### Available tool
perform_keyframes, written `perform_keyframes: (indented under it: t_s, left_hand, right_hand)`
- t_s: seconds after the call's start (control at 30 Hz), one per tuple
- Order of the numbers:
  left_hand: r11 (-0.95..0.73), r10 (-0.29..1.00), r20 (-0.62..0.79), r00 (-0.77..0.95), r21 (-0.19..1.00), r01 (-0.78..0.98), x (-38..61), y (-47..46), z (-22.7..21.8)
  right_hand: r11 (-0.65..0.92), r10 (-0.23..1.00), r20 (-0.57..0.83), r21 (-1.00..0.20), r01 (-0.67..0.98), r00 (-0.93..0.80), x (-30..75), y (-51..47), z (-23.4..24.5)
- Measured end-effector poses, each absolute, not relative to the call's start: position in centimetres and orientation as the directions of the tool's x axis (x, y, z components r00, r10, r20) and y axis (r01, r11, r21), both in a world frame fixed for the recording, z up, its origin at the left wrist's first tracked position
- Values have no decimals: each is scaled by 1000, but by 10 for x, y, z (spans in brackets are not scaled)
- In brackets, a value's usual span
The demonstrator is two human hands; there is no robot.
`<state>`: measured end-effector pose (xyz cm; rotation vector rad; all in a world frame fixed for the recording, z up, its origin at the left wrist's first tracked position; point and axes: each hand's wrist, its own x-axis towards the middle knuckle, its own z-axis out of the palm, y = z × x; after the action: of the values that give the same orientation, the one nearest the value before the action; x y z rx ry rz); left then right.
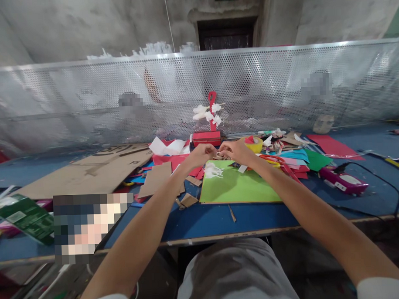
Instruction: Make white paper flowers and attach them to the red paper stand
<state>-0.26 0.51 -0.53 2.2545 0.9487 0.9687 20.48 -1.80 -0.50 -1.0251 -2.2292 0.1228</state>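
Both my arms reach out over a blue table (221, 220). My left hand (202, 153) and my right hand (234, 151) meet above the far edge of a green paper sheet (240, 185). Their fingers are curled and pinched together on a small pale piece (221, 155) between them, too small to name. White paper cut-outs (213, 171) lie on the green sheet just below my hands. Behind my hands stands a red paper model (209, 129) with white flowers on a red base.
Cardboard sheets (89, 171) lie at left, with coloured paper scraps (294, 161) at right. A yellow tape roll (255, 144) and a pink glue gun (343, 181) with a black cable are nearby. A green packet (27, 216) sits at far left. A perforated metal screen (282, 85) bounds the table's back.
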Motion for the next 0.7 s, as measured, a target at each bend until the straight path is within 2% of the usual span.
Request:
perform_keyframes:
  t_s: [0.17,0.4,0.6,0.7]
  left_hand:
    - [-564,805,363,469,713,417,-8,6,-2]
    - [-563,791,353,500,740,368,-11,2,2]
    - [-543,795,308,523,746,386,-11,-4,6]
    - [-543,782,259,567,730,416,-13,-4,7]
  right_hand:
    - [682,699,577,-360,637,-423,206,-16,-6]
    - [628,732,563,-341,699,-384,205,-17,-1]
    - [605,755,511,-299,738,-411,206,-18,0]
    - [635,739,471,-249,732,-481,208,-19,-1]
